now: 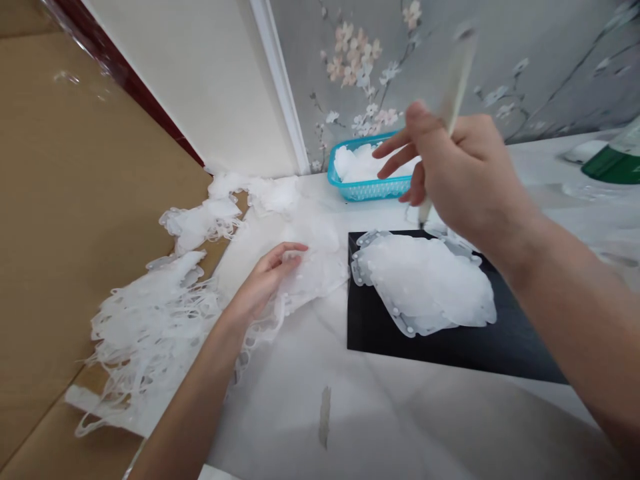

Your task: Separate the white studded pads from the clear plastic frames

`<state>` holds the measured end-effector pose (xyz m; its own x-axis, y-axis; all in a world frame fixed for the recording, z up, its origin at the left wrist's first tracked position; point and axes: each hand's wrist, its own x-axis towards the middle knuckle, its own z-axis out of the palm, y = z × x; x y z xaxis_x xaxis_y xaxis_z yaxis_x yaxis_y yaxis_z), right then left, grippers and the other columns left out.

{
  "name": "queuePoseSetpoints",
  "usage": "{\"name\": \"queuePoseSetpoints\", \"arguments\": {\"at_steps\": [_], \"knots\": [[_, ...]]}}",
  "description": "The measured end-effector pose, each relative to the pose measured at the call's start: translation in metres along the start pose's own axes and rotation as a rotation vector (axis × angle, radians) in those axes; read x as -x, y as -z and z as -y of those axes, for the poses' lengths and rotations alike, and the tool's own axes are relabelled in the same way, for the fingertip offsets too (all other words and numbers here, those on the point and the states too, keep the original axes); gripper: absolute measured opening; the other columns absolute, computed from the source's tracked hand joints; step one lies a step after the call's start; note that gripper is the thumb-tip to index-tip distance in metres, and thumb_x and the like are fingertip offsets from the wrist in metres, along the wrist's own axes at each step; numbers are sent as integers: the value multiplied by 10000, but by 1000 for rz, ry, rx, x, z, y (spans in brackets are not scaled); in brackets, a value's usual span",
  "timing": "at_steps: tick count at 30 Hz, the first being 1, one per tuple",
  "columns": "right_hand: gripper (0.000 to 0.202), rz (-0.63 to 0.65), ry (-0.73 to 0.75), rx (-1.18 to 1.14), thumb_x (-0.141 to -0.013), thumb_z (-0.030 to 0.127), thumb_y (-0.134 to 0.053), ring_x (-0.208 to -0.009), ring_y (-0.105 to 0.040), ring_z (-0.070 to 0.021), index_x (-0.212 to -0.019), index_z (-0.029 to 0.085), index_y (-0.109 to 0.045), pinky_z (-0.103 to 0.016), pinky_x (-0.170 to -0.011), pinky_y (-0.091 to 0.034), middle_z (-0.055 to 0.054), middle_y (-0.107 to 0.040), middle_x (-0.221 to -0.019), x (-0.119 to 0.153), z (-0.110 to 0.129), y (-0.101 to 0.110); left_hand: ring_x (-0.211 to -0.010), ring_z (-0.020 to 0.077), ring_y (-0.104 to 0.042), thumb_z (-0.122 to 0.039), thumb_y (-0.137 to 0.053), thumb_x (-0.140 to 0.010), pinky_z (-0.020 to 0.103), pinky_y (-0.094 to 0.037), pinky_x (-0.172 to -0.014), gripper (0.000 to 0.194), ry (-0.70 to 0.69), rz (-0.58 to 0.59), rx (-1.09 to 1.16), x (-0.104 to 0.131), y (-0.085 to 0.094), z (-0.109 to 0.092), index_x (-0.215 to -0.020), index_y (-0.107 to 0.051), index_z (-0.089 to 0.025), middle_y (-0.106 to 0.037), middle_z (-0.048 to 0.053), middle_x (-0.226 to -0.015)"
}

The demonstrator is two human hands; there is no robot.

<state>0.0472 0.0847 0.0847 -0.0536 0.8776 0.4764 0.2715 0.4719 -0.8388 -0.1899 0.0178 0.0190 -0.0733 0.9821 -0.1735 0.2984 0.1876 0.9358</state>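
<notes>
My right hand point(460, 167) is closed around a pale stick-like tool point(453, 100), held upright with its tip touching the far edge of a black mat point(450, 347). On that mat lies a stack of translucent white plastic sheets point(425, 280) with small round tabs along the rim. My left hand point(267, 277) rests on a loose white sheet point(310, 260) on the table, just left of the mat, fingers curled over its edge.
A blue basket point(370, 189) with white pieces stands at the back by the flowered wall. A heap of stringy white plastic scrap point(150, 320) spreads over the table's left edge. A green object point(613, 163) sits far right.
</notes>
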Motion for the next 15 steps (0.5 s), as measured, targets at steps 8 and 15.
{"name": "queuePoseSetpoints", "arguments": {"at_steps": [8,15], "knots": [[624,46,170,-119,-994,412,-326,-346,-410,-57,-455,159,-510,-214,-382,-337,4,-486,-470,11,16,8,-574,96,-543,-348,-681,-674,177,-408,-509,230,-22,-143,114,-6,4,2,-851,-589,-234,-554,-43,-661],[347,-106,284,-240,-997,220,-280,-756,-631,-104,-924,127,-607,-127,-428,-429,-5,-605,-1018,1,37,37,-624,144,-610,-300,-765,-572,294,-520,-622,271,-308,-164,39,1,5,-42,-820,-701,-208,-667,36,-905]]}}
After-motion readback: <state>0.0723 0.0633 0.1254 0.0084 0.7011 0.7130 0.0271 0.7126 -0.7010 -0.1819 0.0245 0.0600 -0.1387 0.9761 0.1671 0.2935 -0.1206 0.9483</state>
